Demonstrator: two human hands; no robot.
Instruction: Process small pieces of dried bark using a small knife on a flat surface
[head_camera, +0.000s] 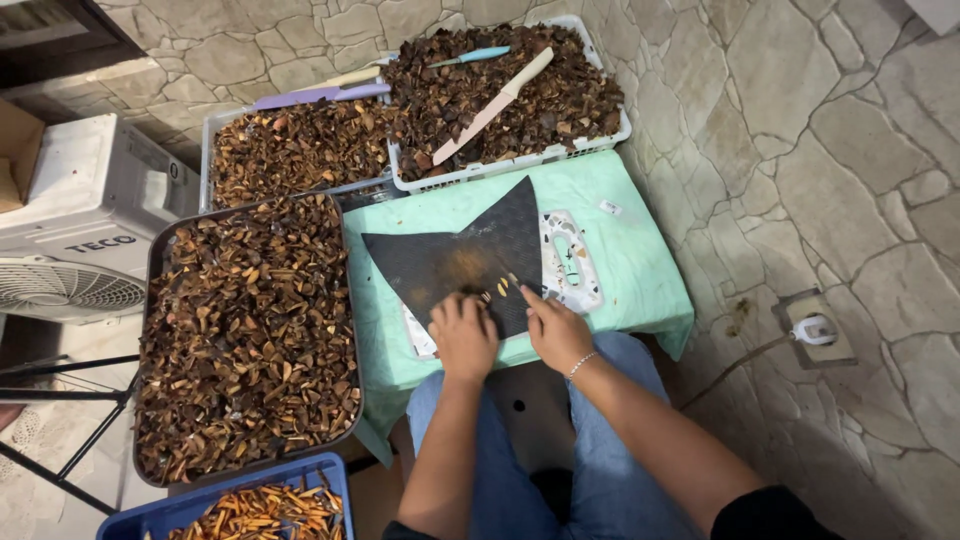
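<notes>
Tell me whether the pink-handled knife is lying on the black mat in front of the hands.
No. The pink-handled knife lies on the brown pieces in the white basket, beyond the black mat.

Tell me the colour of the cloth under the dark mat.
Mint green cloth, seen in the head view.

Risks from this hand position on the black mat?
1. Both hands, left hand and right hand, crowd small pieces on the black mat; fingers may get nicked if a blade is in play, which is hidden.
2. The mat overhangs the green table edge; pieces may drop.
</notes>
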